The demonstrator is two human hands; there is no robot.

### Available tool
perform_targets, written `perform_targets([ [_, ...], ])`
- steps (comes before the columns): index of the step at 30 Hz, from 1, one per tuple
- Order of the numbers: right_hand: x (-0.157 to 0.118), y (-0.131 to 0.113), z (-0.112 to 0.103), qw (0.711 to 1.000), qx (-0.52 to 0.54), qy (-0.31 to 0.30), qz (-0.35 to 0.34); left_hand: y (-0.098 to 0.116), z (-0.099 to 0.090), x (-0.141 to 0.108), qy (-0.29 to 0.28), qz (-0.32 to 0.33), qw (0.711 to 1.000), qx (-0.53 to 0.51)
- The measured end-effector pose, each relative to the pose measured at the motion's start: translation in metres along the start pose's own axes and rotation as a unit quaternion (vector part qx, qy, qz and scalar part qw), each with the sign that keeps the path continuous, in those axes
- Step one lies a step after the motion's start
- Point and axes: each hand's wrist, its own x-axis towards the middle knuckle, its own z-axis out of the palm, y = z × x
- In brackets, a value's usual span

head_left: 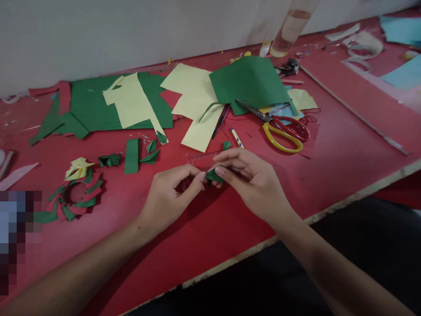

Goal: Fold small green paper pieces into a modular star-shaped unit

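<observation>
A small folded green paper piece is pinched between my two hands above the red table. My left hand grips its left tip between thumb and forefinger. The thumb and fingers of my right hand close on its right part and partly cover it. Just behind the hands lie a clear ruler and a small green folded piece. To the left are a green paper strip, more folded green pieces and a red-and-green paper ring.
Green sheets and cream paper lie along the wall. Scissors with red and yellow handles rest behind my right hand, near a white crayon. A bottle stands at the back. The table's front edge runs below my forearms.
</observation>
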Motion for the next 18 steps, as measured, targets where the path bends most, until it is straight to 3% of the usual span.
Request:
perform_targets([
  [18,-0.0021,-0.0008,0.0027,0.998,-0.053,0.002,-0.028,-0.0017,0.0035,-0.0013,0.006,0.049,0.998,0.051],
])
